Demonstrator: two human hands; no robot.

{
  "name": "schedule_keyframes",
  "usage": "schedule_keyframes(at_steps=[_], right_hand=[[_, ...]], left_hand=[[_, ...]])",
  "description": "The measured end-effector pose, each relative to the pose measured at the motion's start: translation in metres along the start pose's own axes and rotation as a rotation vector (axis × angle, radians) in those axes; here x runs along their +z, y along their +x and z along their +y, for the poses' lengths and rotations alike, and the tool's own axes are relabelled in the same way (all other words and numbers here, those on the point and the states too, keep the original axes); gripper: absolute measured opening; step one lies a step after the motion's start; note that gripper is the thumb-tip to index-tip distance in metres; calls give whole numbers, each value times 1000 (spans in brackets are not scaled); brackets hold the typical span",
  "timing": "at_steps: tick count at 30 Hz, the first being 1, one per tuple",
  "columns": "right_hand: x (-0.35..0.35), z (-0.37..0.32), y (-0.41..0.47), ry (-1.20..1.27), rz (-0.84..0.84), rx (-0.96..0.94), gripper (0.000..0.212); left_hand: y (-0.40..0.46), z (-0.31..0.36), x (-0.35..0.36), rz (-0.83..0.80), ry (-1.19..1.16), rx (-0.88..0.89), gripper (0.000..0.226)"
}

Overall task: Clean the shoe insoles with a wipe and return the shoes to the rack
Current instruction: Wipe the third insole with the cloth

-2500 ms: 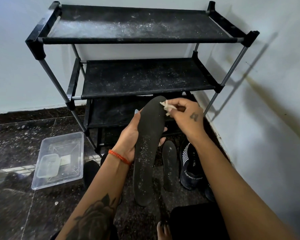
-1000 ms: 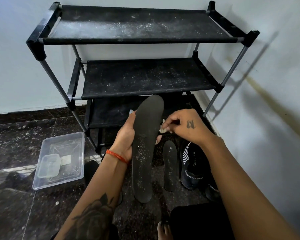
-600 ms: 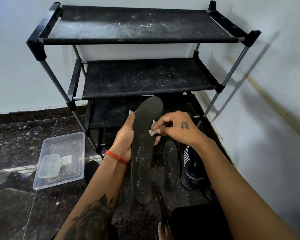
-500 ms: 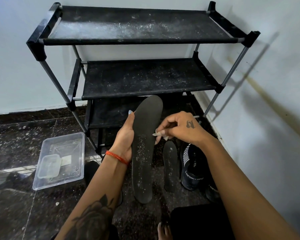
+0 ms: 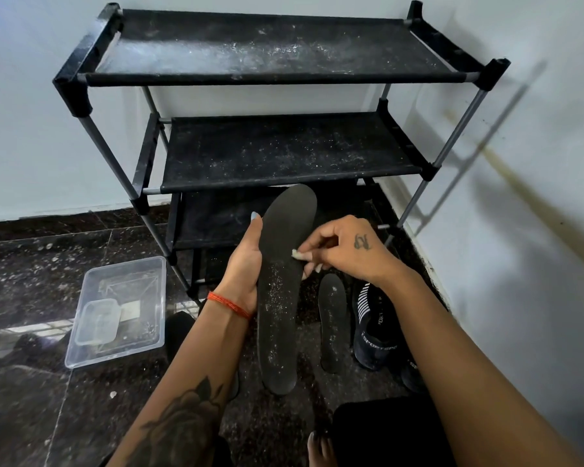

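Note:
My left hand grips a long black insole upright, thumb along its left edge; white specks dot its middle and lower part. My right hand pinches a small white wipe against the insole's right side, about mid-length. A second black insole lies on the floor to the right. Beside it stands a dark shoe with white stripes and lettering. The black shoe rack stands behind, its shelves dusty and bare.
A clear plastic tub with a small lid inside sits on the dark stone floor at the left. White walls close in behind and on the right. My knee in dark cloth and a bare toe show at the bottom.
My right hand has carried the wipe from the insole's top down to its middle, rubbing along the right side. My left hand has kept the insole nearly still.

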State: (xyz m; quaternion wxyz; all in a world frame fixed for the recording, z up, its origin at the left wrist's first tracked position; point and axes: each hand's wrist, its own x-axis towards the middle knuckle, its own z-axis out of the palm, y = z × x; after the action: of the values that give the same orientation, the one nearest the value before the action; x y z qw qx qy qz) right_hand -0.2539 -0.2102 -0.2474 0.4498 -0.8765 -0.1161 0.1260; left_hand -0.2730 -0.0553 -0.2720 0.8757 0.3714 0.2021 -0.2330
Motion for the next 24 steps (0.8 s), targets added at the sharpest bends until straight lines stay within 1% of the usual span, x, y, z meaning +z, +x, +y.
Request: schedule_keyframes(at_steps=[1,2,4,5,6,7,9,10,11,13,16,18,20,22,24], right_hand=[[-3,-2,-2,49,-17,9,7],[-5,-3,-3,111,35,23,9],[-11,-2,1,266,250,66,15],[-13,-1,3,348,322,98,17],[-14,0,4,420,337,137,17],[-12,-1,5,469,306,177,17],[-3,-1,6,487,201,247,17],[1,-1,7,476,183,272,17],[3,-1,9,474,206,288,15],[3,-2,12,520,316,301,12],[-3,4,14,566,470,295,9],[-3,6,13,497,512,246,8],[1,8,13,228,535,146,5],[8,5,13,-17,514,59,5],[15,0,11,-58,446,10,8]], left_hand=[[-1,0,1,2,-4,7,72],[-1,0,1,-3,-23,11,70],[-2,1,3,-11,-53,14,71],[-3,1,4,-14,-55,17,73],[-3,0,5,-22,-54,19,74],[-4,0,5,-35,-51,16,75],[-5,-1,7,-57,-42,10,75],[-5,-2,7,-62,-36,9,75],[-5,-2,8,-71,-28,7,76],[-6,-2,8,-97,9,0,78],[-8,-3,10,-107,93,-25,72],[-9,-5,13,-98,106,-55,70],[-8,-6,13,-81,91,-61,69],[-7,-6,11,-78,72,-53,67],[-8,-6,11,-85,45,-56,66]])
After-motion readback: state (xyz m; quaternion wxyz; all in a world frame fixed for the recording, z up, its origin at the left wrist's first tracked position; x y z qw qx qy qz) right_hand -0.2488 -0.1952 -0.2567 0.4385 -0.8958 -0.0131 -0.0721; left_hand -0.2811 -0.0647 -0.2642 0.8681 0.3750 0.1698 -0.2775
